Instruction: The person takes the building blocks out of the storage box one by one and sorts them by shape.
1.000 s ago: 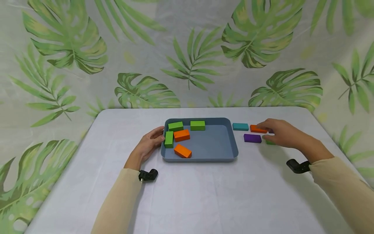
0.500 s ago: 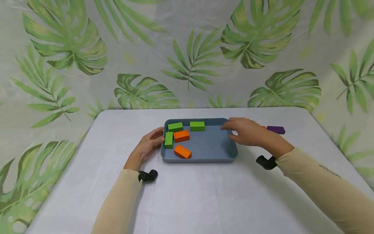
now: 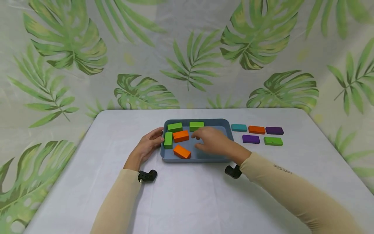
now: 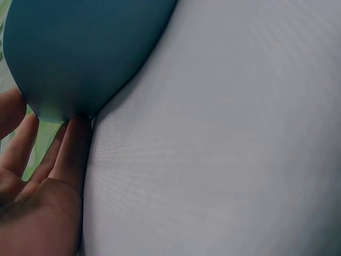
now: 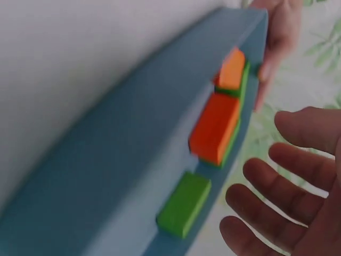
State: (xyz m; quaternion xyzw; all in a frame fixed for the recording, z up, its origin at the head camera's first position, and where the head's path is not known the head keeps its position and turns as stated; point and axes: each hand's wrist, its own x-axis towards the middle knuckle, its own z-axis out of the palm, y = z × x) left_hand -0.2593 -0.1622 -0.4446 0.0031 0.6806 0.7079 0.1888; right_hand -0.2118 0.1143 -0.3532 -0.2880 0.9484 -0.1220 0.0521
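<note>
The blue-grey tray [image 3: 210, 160] lies near the middle of the table, with three green blocks and two orange blocks in its left part. Over the tray is my right hand [image 3: 214, 142], its fingertips just below the green block [image 3: 197, 126] at the back wall. In the right wrist view nothing lies between the right hand's thumb and fingers [image 5: 279, 216], which are spread loosely apart. My left hand [image 3: 148, 145] stays at the tray's left end. Its extended fingers [image 4: 73, 146] touch the outer wall in the left wrist view.
Right of the tray are two rows of blocks: a teal block [image 3: 239, 127], an orange block [image 3: 256, 129] and a dark purple block [image 3: 274, 130] behind, a purple block [image 3: 251, 139] and a green block [image 3: 273, 141] in front. A leaf-print cloth [image 3: 190, 65] hangs behind the table.
My right hand has swept left, from above the loose blocks on the right to over the tray, uncovering those blocks. The left hand has kept its place at the tray.
</note>
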